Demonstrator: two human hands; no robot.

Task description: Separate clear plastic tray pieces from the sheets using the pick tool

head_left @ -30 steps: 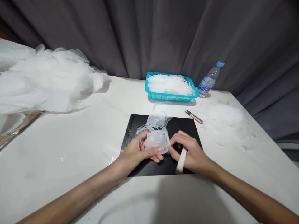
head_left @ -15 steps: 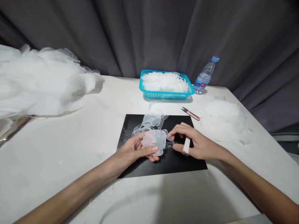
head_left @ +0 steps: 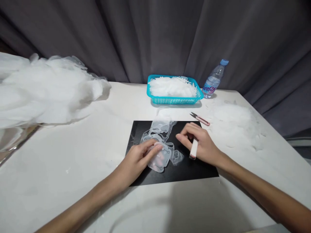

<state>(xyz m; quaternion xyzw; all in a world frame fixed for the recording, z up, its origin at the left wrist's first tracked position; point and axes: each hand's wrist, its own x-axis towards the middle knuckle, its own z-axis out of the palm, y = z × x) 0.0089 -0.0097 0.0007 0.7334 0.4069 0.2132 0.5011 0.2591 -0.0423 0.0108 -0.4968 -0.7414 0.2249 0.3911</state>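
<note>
From where I stand, the left hand comes closest, gripping a translucent, pale plastic piece with rounded corners between thumb and fingers, above the flat black rectangular mat. To its right, the right hand is loosely curled, apart from that piece, with a slim white tool tucked in its grip. More clear plastic pieces lie just beyond, at the mat's far edge. Past them on the white counter sit pink-handled snips, then a turquoise plastic basket heaped with white pieces, beside a clear blue-capped bottle.
</note>
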